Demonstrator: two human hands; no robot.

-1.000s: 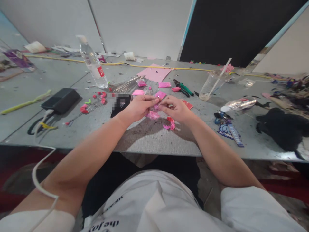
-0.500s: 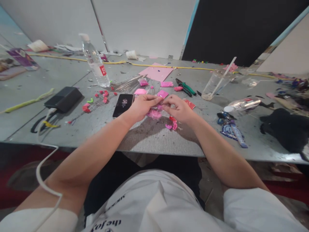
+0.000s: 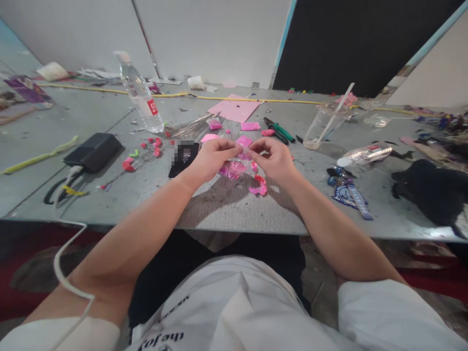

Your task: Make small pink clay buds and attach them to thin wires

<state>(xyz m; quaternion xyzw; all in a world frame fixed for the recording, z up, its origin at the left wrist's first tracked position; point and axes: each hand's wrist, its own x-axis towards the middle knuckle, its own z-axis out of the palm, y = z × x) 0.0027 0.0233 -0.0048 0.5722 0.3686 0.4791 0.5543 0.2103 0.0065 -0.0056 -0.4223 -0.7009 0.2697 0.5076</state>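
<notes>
My left hand (image 3: 215, 158) and my right hand (image 3: 273, 158) meet over the middle of the table, fingertips pinched close together. Between them they grip a shiny, crinkled pink plastic packet (image 3: 233, 169), which hangs below the fingers. Its upper edge is partly hidden by my fingertips. Just beyond lie other pink packets, one at the centre (image 3: 244, 141) and a flat one (image 3: 250, 126) behind it. Below my right hand sits a small cluster of red and pink crinkled pieces (image 3: 259, 186). A black phone (image 3: 187, 158) lies beside my left hand.
Thin wires (image 3: 193, 127) and a pink sheet (image 3: 234, 108) lie behind the packets. Green-handled pliers (image 3: 281, 131), a clear cup with a straw (image 3: 325, 126) and a keychain (image 3: 349, 195) are to the right. A water bottle (image 3: 142, 97) and black adapter (image 3: 93, 152) stand left.
My hands have shifted slightly, with the right fingers now curled more tightly. The packet below them has changed shape and looks more crinkled. The whole view has moved a little.
</notes>
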